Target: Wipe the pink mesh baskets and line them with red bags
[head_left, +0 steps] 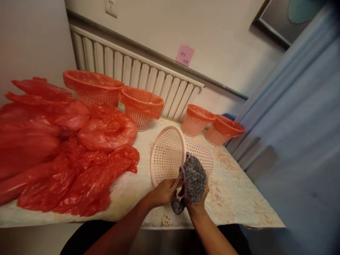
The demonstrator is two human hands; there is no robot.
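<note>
My right hand (pixel 198 202) holds a grey speckled cloth (pixel 193 179) in front of me, above the table's near edge. My left hand (pixel 164 191) pinches the cloth's lower left edge, next to the rim of a pale pink plastic basket (pixel 170 154). That basket lies on its side with its opening facing me, just beyond both hands. Part of the cloth hangs down between my wrists.
The table (pixel 233 198) has a floral cover. A heap of red plastic bags (pixel 63 148) fills its left half. Several baskets lined with red bags (pixel 92 86) (pixel 142 106) (pixel 198 120) (pixel 224 129) stand along the back by a white radiator (pixel 138 72). Blue curtain (pixel 297 141) at right.
</note>
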